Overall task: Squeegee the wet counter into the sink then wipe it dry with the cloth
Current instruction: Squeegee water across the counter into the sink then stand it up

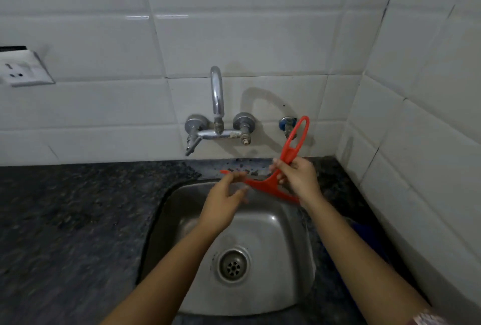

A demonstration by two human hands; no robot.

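Note:
A red plastic squeegee with a looped handle hangs over the far side of the steel sink. My right hand grips its handle just above the blade, loop pointing up toward the wall. My left hand is beside the blade's left end, fingers spread and loosely bent, fingertips at the blade; whether they touch it I cannot tell. The dark speckled counter surrounds the sink. A blue cloth shows partly behind my right forearm on the counter's right side.
A chrome wall tap with two valves stands above the sink's far edge, a small blue-capped valve to its right. White tiled walls close the back and right. A wall socket sits at far left. The drain is mid-sink.

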